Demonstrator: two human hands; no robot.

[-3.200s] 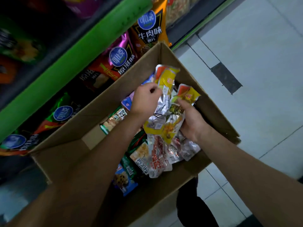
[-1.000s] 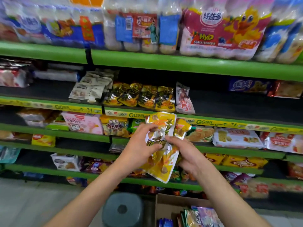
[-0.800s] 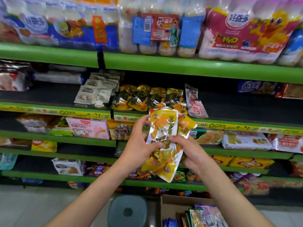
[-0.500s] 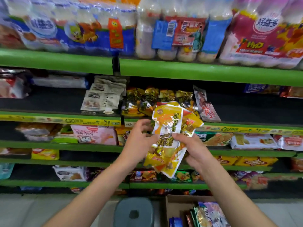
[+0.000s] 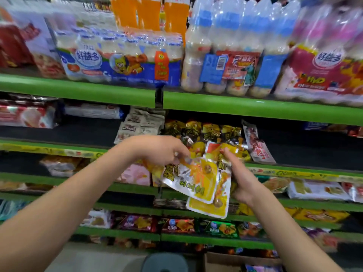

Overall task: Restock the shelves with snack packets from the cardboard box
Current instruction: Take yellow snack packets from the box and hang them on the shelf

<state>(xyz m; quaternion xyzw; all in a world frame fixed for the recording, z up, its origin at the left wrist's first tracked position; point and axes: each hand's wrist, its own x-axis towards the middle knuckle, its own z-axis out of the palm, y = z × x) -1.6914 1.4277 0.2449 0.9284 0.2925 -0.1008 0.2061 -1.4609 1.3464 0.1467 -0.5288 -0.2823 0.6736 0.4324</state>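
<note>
Both hands hold yellow packets (image 5: 204, 185) before the shelves (image 5: 255, 107): left hand (image 5: 163, 152) pinches their top edge, right hand (image 5: 240, 179) grips the side at 3 o'clock. The box (image 5: 222, 261) sits at 6 o'clock

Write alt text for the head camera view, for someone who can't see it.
Both hands, left and right, hold yellow snack packets before green shelves of snacks, with bottled drinks above.
</note>
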